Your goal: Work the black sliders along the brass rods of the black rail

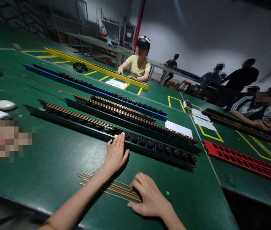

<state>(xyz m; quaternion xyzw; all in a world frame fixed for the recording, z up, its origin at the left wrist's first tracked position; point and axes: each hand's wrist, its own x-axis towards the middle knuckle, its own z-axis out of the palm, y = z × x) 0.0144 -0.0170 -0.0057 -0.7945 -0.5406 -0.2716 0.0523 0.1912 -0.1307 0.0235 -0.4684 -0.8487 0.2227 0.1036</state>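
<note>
My left hand [116,151] lies with stretched fingers on the near side of a long black channel [111,135], fingertips at a row of small black parts [142,140] inside it. Thin brass rods [78,115] lie along the channel's left part. Closer to me, my right hand [148,195] curls its fingers and thumb around the right ends of a loose bundle of brass-coloured rods [119,188] on the green table [54,169]. The rods' left ends are fanned out, and my left forearm crosses over them.
Behind lie a second black channel [173,132] with rods, a blue channel [94,88] and a yellow one [97,67], where a person in yellow [137,65] sits. Red slotted strips [245,161] and white papers [178,128] are rightward. A white mouse [4,104] lies left.
</note>
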